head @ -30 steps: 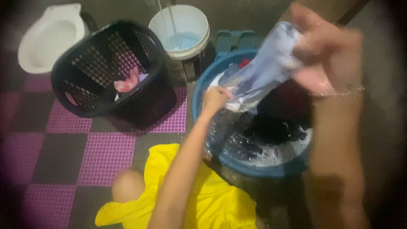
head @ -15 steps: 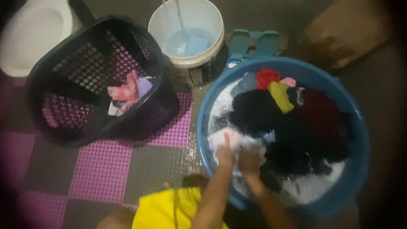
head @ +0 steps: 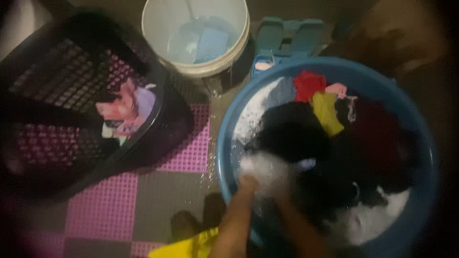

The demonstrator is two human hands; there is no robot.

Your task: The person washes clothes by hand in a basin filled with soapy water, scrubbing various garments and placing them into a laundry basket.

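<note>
Pale wet cloth [head: 270, 171] lies bunched in suds at the lower-left inside of the blue basin [head: 224, 143], low in the centre of the frame. Both hands press on it: the left hand [head: 248, 183] on its near edge, the right hand [head: 282, 198] blurred beside it; how tightly the fingers close I cannot tell. Soaked, it likely handles heavy, limp and soapy-slick, best gathered in a thick fold. Dark clothes [head: 306, 134] crowd just beside it.
</note>
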